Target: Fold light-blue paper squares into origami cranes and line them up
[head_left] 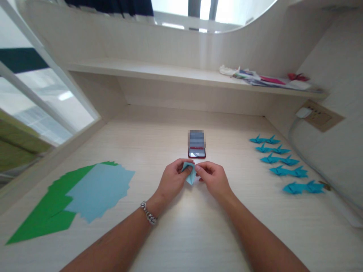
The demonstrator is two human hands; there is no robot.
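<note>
A small piece of folded light-blue paper [191, 176] is held just above the table, in front of the phone. My left hand [176, 174] is closed on it, with the thumb pressed over its face. At the paper's right edge, the thumb and fingers of my right hand [212, 176] are pinched together against it. Some of the right fingertips are hidden behind the paper. To the left lie spread sheets of light-blue paper [99, 190] over sheets of green paper [42, 217]. Several blue folded-paper cranes [279, 170] stand in paired rows on the right.
A phone [196, 152] lies flat beyond my hands. Along the back runs a shelf [159, 71] with papers and small items [263, 78] on it. On the right wall, a white plug with a cable [303, 112] sits in a socket plate [323, 116]. A mirror [181, 15] hangs above.
</note>
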